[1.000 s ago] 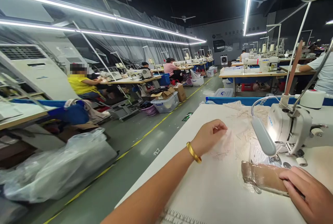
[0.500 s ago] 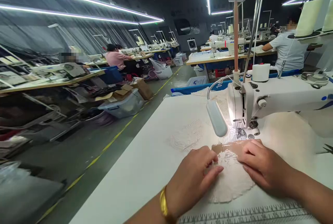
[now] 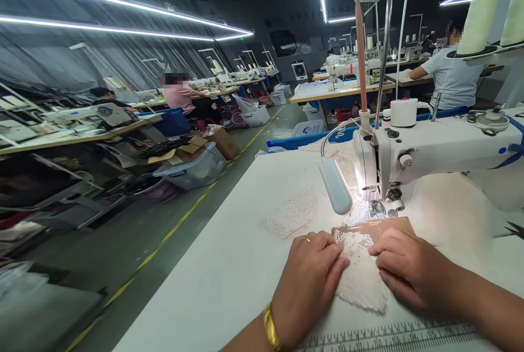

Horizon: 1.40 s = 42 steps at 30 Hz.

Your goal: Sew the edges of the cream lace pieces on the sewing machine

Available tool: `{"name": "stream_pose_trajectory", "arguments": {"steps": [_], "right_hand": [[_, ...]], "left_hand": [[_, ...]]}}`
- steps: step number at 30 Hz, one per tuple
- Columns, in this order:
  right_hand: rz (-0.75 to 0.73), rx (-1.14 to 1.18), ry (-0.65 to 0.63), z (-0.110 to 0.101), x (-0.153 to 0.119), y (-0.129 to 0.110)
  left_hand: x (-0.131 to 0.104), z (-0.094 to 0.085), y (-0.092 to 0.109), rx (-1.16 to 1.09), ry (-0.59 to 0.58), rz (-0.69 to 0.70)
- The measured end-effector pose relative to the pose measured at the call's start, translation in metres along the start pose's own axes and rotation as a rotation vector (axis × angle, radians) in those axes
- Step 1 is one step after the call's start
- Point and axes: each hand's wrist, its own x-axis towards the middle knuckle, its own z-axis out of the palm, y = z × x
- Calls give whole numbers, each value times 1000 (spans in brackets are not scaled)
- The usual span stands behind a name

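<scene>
A pale lace piece (image 3: 362,286) lies on the white table in front of the sewing machine (image 3: 429,147). My left hand (image 3: 309,278), with a ring and a gold bracelet, has its thumb and fingers closed on the left edge of the lace. On the other edge, my right hand (image 3: 409,270) grips with bent fingers, near a shiny brown strip (image 3: 380,226). This strip sits between the lace and the presser foot (image 3: 376,209). What lies under my fingertips is hidden.
A small lamp (image 3: 336,185) hangs left of the needle. Another lace piece (image 3: 292,213) lies to the left. A printed ruler scale (image 3: 393,336) runs along the front; dark scissor tips (image 3: 514,230) show at right. Other people sit at machines beyond.
The lace between my hands has turned and bunched narrower, its lower edge now slanting. My left hand has shifted slightly right, and my right hand has moved a little over the lace.
</scene>
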Motion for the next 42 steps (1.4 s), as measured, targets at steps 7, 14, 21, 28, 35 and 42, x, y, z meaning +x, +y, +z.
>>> {"name": "stream_pose_trajectory", "arguments": {"steps": [7,14,21,28,35,42], "right_hand": [[44,-49,-76,-2,2,-6],[194,188,29,-10,2,-6],[389,740,-79,-19,6,0],[636,547,121,-9,11,3],[632,558,162,-13,13,-1],[600,534,166,-11,13,0]], "left_hand": [[22,-18,-10,-506,-32,-195],[28,-73,32,-733,-490,-62],[55,-44,31,-618,-493,44],[63,-26,17,-649,-353,-140],[64,-16,19,-752,-320,-159],[63,-12,13,-741,-294,-217]]}}
